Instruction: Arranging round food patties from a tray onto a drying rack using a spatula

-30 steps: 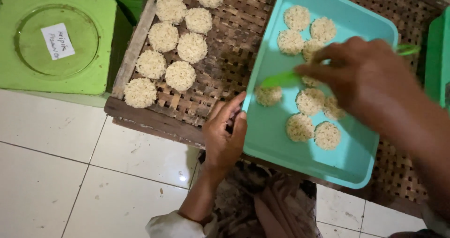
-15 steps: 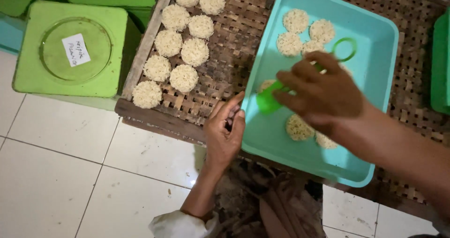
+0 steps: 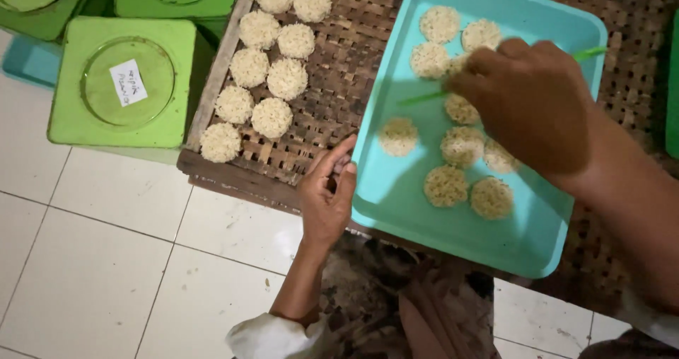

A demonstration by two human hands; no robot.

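The left hand (image 3: 327, 200) gripped the turquoise tray (image 3: 396, 210) at its near-left rim while the right hand (image 3: 527, 101), clasping a green spatula (image 3: 424, 97) over the tray's rice cakes (image 3: 445, 186), best kept the blade flat.

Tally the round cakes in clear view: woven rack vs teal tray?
Cakes on the woven rack: 9
Cakes on the teal tray: 9
Total: 18
More may hide under the right hand, which holds a green stick, or past the top edge.
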